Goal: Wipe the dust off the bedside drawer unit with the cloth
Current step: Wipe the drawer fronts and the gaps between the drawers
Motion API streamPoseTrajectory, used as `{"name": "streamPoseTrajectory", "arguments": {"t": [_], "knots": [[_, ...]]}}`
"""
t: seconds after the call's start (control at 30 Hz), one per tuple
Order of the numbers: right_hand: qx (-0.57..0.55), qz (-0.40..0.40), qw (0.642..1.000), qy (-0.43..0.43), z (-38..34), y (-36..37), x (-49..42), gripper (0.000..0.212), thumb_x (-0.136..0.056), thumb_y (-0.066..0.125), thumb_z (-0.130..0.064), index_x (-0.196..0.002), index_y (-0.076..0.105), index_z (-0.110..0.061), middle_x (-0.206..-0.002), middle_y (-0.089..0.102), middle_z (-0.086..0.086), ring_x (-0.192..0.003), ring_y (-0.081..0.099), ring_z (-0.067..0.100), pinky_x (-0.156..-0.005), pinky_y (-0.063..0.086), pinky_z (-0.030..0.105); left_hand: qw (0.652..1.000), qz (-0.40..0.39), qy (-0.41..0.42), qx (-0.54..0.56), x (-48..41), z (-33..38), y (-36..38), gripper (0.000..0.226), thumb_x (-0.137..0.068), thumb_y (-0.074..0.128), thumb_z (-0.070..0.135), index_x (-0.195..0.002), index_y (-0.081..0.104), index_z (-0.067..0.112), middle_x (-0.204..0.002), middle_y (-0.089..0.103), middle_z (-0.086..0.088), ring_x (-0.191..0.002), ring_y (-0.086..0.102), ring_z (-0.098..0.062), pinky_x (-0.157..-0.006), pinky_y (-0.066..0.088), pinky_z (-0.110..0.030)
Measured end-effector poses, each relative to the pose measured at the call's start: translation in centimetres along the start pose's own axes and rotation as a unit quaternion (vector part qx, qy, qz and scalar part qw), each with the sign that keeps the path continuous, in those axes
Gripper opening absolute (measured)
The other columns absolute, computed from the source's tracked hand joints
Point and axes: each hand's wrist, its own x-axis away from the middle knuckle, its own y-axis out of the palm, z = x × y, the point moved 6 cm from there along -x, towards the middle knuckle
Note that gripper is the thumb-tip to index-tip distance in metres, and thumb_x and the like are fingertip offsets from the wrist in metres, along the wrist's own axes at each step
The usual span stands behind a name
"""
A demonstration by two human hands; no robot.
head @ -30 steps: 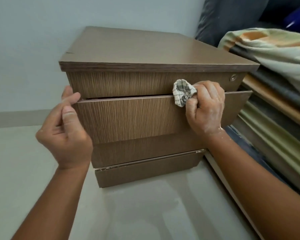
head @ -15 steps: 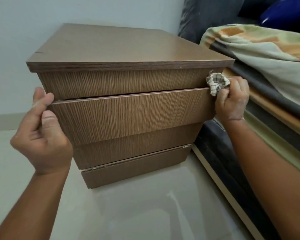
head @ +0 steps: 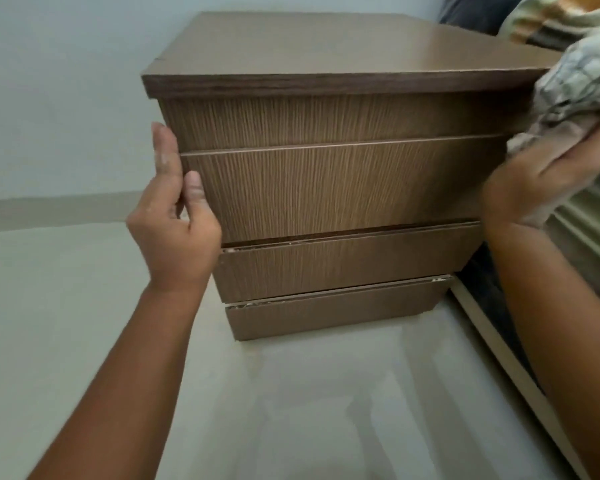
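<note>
Fingers of the left hand (head: pixel 174 223) pinch the brown wood-grain drawer unit's (head: pixel 326 188) left edge; the right hand (head: pixel 534 181) clutches a crumpled checked cloth (head: pixel 575 88) at its right corner.

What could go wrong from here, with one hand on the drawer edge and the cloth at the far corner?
The left hand grips the left edge of the protruding top drawer; pushing it shut may pinch the fingers. The right hand holds the cloth bunched against the bedding, so it might snag there. The chipped lower drawer edge could catch the cloth.
</note>
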Motion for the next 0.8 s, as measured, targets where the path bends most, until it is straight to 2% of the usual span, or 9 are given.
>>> {"name": "streamPoseTrajectory", "arguments": {"t": [0.1,0.2,0.33,0.43,0.5,0.57,0.63,0.7,0.8], "knots": [[-0.073,-0.088,0.987,-0.110,-5.9,3.2,4.1,0.029,-0.099,0.038,-0.003,-0.123,0.052,-0.004,-0.117,0.055,0.014,-0.108,0.058,0.026,-0.096,0.050,0.041,1.000,-0.013,-0.001,-0.023,-0.3,-0.2,0.3,0.049,-0.099,0.047,0.005,-0.147,0.040,0.001,-0.134,0.059,-0.030,-0.108,0.068,-0.035,-0.084,0.038,-0.002],[-0.131,-0.146,0.974,-0.114,-10.9,6.0,9.0,0.039,-0.091,0.040,-0.004,-0.119,0.054,0.018,-0.112,0.052,0.034,-0.104,0.055,0.044,-0.096,0.049,0.044,0.999,-0.019,0.012,-0.041,-0.4,-0.1,0.3,0.049,-0.099,0.046,0.002,-0.148,0.040,0.002,-0.124,0.060,-0.039,-0.091,0.069,-0.013,-0.078,0.036,-0.002],[-0.119,-0.254,0.945,-0.168,-15.5,9.3,16.9,0.046,-0.090,0.058,-0.005,-0.134,0.054,0.007,-0.136,0.051,0.025,-0.126,0.050,0.040,-0.109,0.042,0.050,0.999,-0.047,0.017,0.003,-0.6,-0.8,0.2,0.055,-0.097,0.052,0.001,-0.149,0.037,0.001,-0.131,0.061,-0.031,-0.109,0.067,-0.034,-0.089,0.044,-0.011],[0.001,-0.347,0.909,-0.231,-16.7,10.7,23.2,0.064,-0.090,0.059,-0.002,-0.150,0.039,-0.007,-0.154,0.045,0.020,-0.149,0.030,0.036,-0.125,0.018,0.048,0.998,-0.054,0.023,0.022,-0.5,-0.9,0.0,0.064,-0.094,0.067,0.010,-0.149,0.036,-0.002,-0.104,0.064,0.018,-0.082,0.063,-0.007,-0.083,0.046,-0.008],[0.053,-0.347,0.895,-0.275,-16.1,11.2,24.9,0.065,-0.094,0.054,-0.009,-0.154,0.030,-0.016,-0.158,0.042,0.011,-0.152,0.025,0.029,-0.126,0.010,0.044,0.998,-0.050,0.035,0.015,-0.1,-1.0,0.0,0.061,-0.094,0.066,0.005,-0.148,0.038,-0.004,-0.098,0.054,0.027,-0.083,0.057,-0.007,-0.083,0.046,-0.009],[0.073,-0.331,0.889,-0.308,-15.1,11.5,24.4,0.062,-0.097,0.050,-0.014,-0.156,0.030,-0.020,-0.159,0.041,0.005,-0.149,0.029,0.027,-0.125,0.010,0.043,0.998,-0.044,0.040,0.031,0.1,-1.3,0.2,0.061,-0.094,0.064,0.001,-0.148,0.038,-0.002,-0.106,0.059,0.023,-0.089,0.061,-0.011,-0.086,0.050,-0.015],[0.087,-0.314,0.887,-0.328,-13.8,11.3,23.3,0.065,-0.098,0.051,-0.015,-0.158,0.027,-0.022,-0.160,0.034,0.002,-0.152,0.024,0.025,-0.125,0.007,0.044,0.997,-0.045,0.034,0.057,0.3,-1.6,0.5,0.059,-0.095,0.061,-0.002,-0.149,0.036,-0.002,-0.133,0.064,-0.005,-0.114,0.065,-0.019,-0.099,0.051,-0.026],[0.097,-0.306,0.888,-0.329,-12.2,10.6,22.4,0.069,-0.098,0.056,-0.017,-0.158,0.024,-0.024,-0.160,0.029,0.003,-0.157,0.007,0.022,-0.126,0.004,0.044,0.995,-0.037,0.026,0.084,0.4,-1.7,0.8,0.052,-0.097,0.052,-0.007,-0.147,0.037,-0.005,-0.150,0.046,-0.022,-0.141,0.047,-0.020,-0.113,0.042,-0.033],[0.117,-0.294,0.897,-0.308,-8.7,9.3,20.1,0.066,-0.095,0.060,-0.020,-0.155,0.033,-0.024,-0.158,0.031,0.008,-0.156,-0.004,0.021,-0.125,0.000,0.047,0.994,-0.017,0.017,0.105,0.5,-1.5,1.1,0.045,-0.098,0.047,-0.008,-0.142,0.041,-0.009,-0.151,0.042,-0.026,-0.143,0.040,-0.008,-0.115,0.036,-0.024]]}}
